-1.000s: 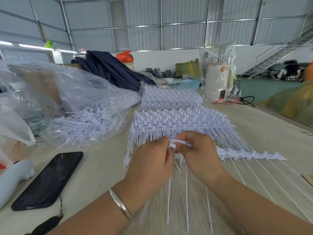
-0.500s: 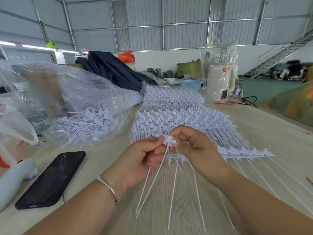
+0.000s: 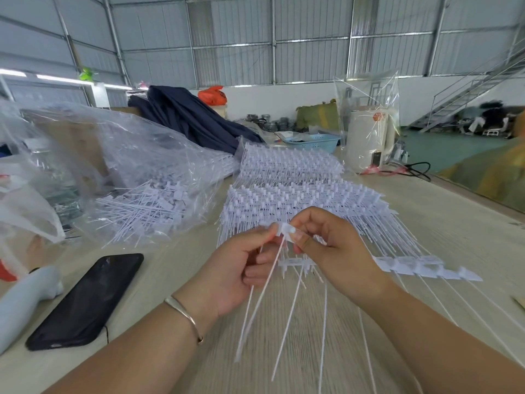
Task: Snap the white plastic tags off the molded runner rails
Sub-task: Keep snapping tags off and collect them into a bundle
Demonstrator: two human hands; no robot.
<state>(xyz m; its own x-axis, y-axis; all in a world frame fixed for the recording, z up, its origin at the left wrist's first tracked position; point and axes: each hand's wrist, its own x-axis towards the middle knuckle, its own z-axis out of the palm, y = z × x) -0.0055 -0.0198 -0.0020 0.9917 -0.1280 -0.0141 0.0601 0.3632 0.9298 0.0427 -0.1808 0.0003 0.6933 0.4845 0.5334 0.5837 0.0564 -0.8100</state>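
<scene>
Both hands, left hand [image 3: 238,268] and right hand [image 3: 335,251], pinch one white tag [image 3: 287,230] between their fingers [image 3: 298,238] at frame centre, above the counter [image 3: 443,223].

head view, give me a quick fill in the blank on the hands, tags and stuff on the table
1. Both hands pinch one white ____ between them: left hand, right hand.
2. The black phone lies to the ____ of the hands.
3. The bracelet is on the ____ wrist.

Missing words: tag; left; left
</scene>
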